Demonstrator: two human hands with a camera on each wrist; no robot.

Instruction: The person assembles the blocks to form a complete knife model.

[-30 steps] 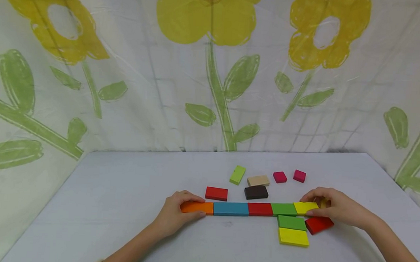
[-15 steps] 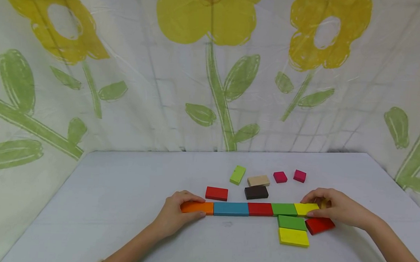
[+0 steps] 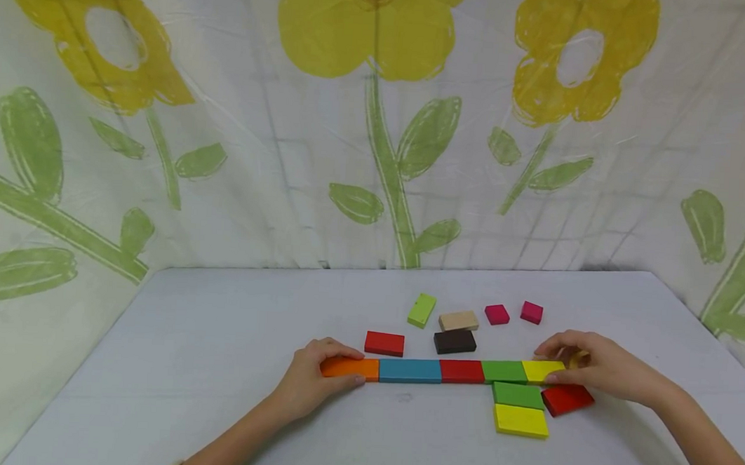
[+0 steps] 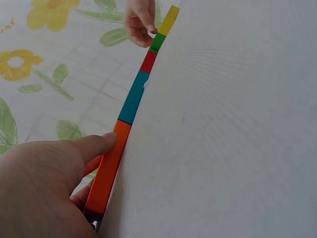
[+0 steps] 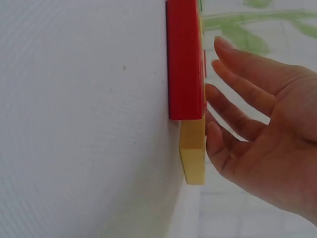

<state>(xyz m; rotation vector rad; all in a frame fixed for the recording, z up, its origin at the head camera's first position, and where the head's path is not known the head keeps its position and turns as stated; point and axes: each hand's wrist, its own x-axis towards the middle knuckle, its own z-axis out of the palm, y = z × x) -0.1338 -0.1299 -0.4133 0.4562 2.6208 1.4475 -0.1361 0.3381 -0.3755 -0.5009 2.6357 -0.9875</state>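
1. The left hand [image 3: 311,373] is pinching the orange block [image 3: 351,369], thumb on the near side and fingers on the far side, at the left end of a straight row on the worktop [image 3: 248,310].
2. Rightward from the orange block, the blue block [image 3: 410,371], dark red block [image 3: 461,371], green block [image 3: 504,371] and yellow block [image 3: 539,371] are lying end to end.
3. The right hand [image 3: 599,367] is hanging over the right end of that row, its thumb and gently bent fingers spreading apart. Whether any fingertip is touching the yellow block, I cannot tell.
4. Below the right hand, the tan-yellow block [image 5: 194,158] is sitting beyond the tilted red block [image 3: 566,399].
5. Nearer the person, the lower green block [image 3: 518,396] is lying just in front of the row, with the lower yellow block [image 3: 521,421] touching its near side.
6. Behind the row, the far red block [image 3: 384,343], black-brown block [image 3: 454,342], beige block [image 3: 459,320], lime block [image 3: 422,310] and two pink blocks [image 3: 497,314] are resting.
7. A flower-printed cloth [image 3: 229,77] is hanging behind the worktop.
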